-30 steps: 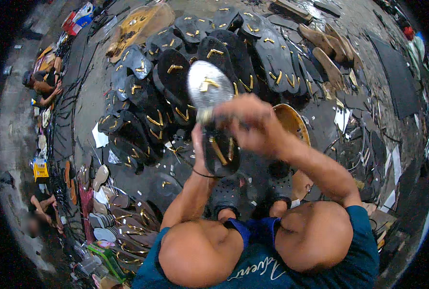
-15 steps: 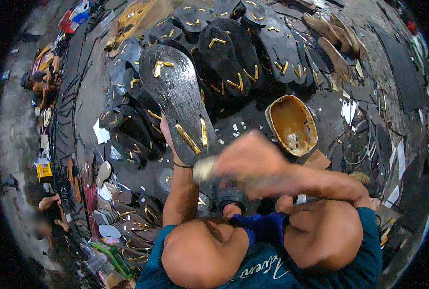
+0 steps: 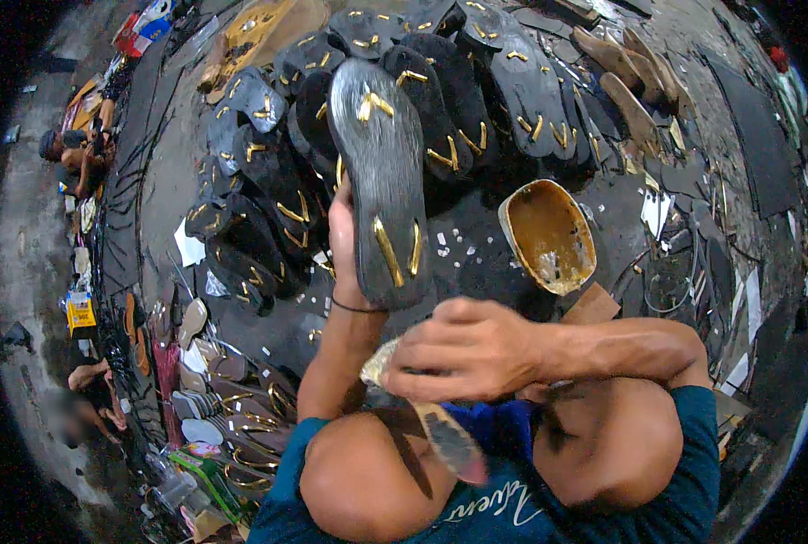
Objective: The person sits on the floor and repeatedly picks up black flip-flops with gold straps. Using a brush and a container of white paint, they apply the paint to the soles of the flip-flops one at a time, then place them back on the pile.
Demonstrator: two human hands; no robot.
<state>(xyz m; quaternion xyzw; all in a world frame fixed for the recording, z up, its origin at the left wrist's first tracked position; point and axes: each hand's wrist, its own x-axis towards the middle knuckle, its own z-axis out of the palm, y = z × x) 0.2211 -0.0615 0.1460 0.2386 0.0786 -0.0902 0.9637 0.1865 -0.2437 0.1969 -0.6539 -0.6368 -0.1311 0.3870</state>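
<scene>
The left hand (image 3: 342, 243) holds a dark sandal sole (image 3: 381, 177) upright by its lower edge; the fingers sit behind the sole and are hidden, so only the thumb side and wrist show — the grip is closed on the sole, though the finger positions cannot be made out. The sole carries yellow strap stubs and rises above the hand. The right hand (image 3: 463, 349) lies just below the sole, fingers curled tight around a pale object (image 3: 379, 364); only a corner of that object protrudes — its kind cannot be told. To the right of the sole stands a yellow-brown bowl (image 3: 549, 234) on the dark floor; behind and left of the sole, rows of black soles (image 3: 268, 208) overlap; many are partly covered by neighbours.
</scene>
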